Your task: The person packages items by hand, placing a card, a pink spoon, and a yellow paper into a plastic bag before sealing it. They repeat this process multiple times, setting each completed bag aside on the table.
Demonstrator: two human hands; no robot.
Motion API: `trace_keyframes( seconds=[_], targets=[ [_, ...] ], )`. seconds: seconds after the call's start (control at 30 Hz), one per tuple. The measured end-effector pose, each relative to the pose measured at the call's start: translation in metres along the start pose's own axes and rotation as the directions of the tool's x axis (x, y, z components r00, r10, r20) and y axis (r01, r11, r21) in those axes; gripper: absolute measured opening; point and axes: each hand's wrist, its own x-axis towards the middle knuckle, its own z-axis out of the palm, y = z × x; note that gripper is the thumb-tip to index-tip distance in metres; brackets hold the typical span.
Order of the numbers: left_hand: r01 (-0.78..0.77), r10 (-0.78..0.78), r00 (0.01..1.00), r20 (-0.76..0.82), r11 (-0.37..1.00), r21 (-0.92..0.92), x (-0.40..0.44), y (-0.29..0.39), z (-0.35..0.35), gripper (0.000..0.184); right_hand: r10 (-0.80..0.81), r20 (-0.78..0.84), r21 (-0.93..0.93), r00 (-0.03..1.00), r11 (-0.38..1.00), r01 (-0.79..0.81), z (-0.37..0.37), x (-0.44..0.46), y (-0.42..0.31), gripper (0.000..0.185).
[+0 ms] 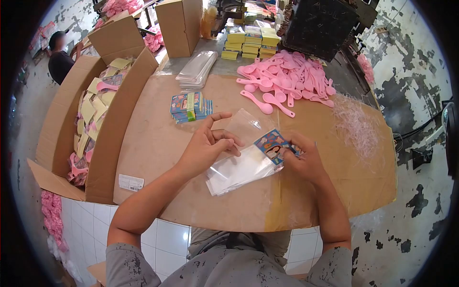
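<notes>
Clear plastic bags (pixel 239 170) lie in a loose stack at the middle of the cardboard-covered table, one bag angled up toward the back. My right hand (pixel 303 155) grips a blue printed card (pixel 271 146) over the right side of the bags, thumb on top. Above their left side is my left hand (pixel 210 146), its fingers apart and curved, with nothing held in them. Behind it sits a banded stack of blue cards (pixel 190 107). A heap of pink plastic spoons (pixel 287 79) covers the back right of the table.
At the left stands an open carton (pixel 103 143) of pink spoons and cards. More clear bags (pixel 197 69), yellow-edged card stacks (pixel 251 40), a closed box (pixel 178 28) and a black machine part (pixel 319 26) are at the back. Shredded strands (pixel 358 126) lie right. A person (pixel 61 57) is far left.
</notes>
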Motion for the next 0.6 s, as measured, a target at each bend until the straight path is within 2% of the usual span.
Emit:
trace_keyframes(
  seconds=[0.1, 0.2, 0.3, 0.43, 0.53, 0.6],
  targets=[
    [0.031, -0.030, 0.999, 0.024, 0.999, -0.011, -0.002, 0.003, 0.002, 0.057, 0.113, 0.012, 0.110, 0.994, 0.987, -0.114, -0.003, 0.001, -0.002, 0.038],
    [0.032, -0.034, 0.999, 0.025, 0.997, 0.074, 0.000, -0.003, 0.001, 0.059, 0.108, -0.027, 0.369, 0.994, 0.925, -0.090, 0.004, 0.003, -0.001, 0.042],
    [0.016, -0.021, 0.999, 0.029, 0.988, 0.154, -0.002, -0.005, 0.003, 0.059, 0.111, -0.111, 0.413, 0.988, 0.909, -0.055, 0.006, 0.005, -0.011, 0.040],
    [0.008, -0.021, 0.998, 0.062, 0.981, 0.196, -0.003, -0.008, 0.007, 0.062, 0.082, -0.137, 0.358, 0.987, 0.933, -0.028, 0.006, 0.003, -0.012, 0.038],
    [0.030, -0.043, 0.997, 0.067, 0.983, 0.180, -0.005, -0.007, 0.011, 0.058, 0.051, -0.143, 0.344, 0.988, 0.939, 0.002, 0.010, 0.001, -0.013, 0.036],
    [0.003, -0.022, 0.996, 0.088, 0.976, 0.216, -0.005, -0.010, 0.011, 0.047, 0.008, -0.148, 0.293, 0.989, 0.955, 0.036, 0.010, 0.002, -0.012, 0.036]
  ],
)
